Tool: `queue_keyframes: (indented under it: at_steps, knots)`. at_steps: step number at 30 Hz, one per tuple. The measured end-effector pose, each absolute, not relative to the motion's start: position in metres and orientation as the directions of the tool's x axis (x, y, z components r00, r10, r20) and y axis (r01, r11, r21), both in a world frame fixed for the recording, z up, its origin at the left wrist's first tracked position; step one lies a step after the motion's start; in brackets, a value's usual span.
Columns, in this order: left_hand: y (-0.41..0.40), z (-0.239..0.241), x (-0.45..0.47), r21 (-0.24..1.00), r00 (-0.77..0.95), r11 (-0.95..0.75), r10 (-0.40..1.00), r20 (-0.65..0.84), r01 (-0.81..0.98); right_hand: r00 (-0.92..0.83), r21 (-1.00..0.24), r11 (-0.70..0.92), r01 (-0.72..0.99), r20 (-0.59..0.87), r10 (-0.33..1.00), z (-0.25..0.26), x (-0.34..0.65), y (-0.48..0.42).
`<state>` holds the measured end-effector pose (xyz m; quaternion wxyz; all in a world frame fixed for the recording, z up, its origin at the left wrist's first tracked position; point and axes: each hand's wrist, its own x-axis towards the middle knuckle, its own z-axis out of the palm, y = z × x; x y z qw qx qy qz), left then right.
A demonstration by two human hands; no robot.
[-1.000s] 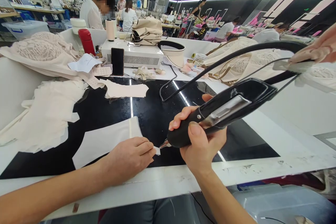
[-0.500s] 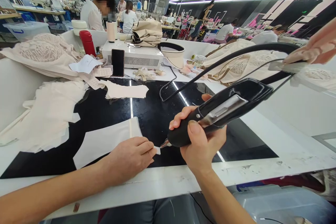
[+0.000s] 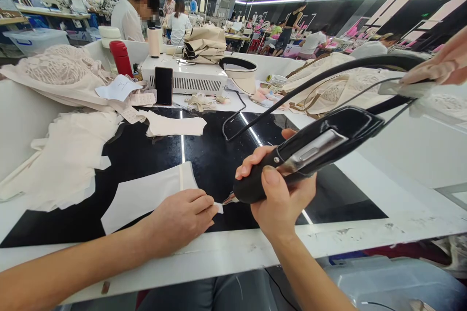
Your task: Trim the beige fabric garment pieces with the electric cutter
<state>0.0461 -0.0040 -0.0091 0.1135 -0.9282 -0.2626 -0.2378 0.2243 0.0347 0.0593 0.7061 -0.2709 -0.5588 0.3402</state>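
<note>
My left hand (image 3: 184, 221) lies on the near edge of a flat white fabric piece (image 3: 146, 197), its fingers pinched on the right end. A narrow white fabric end (image 3: 219, 208) sticks out past the fingertips. My right hand (image 3: 279, 192) is wrapped around a black corded handheld ultrasonic welder (image 3: 310, 150) with a silver lever along its side. Its pointed metal tip (image 3: 229, 198) is at that fabric end; whether they touch is not clear. A pale seam or strip (image 3: 181, 177) crosses the fabric piece near its right side.
Underneath is a glossy black board (image 3: 215, 155) on a white table. White fabric pieces (image 3: 69, 160) are piled left; a cream stack (image 3: 176, 125) lies behind. A phone (image 3: 164, 86) leans on a vented white box (image 3: 197, 82). Another person's hand (image 3: 445, 65) is by the cable, upper right.
The welder's rear end and cable have shifted slightly to the right, along with the other person's hand. My two hands and the white fabric have hardly moved.
</note>
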Motion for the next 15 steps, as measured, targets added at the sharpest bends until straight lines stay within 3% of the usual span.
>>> queue_keyframes:
  at_steps: [15]
  knots:
    - [-0.004, -0.0067, 0.047, -0.09, 0.749, -0.835, 0.433, 0.501, 0.543, 0.128, -0.764, 0.619, -0.181, 0.606, 0.785, 0.0597, 0.2239, 0.0345]
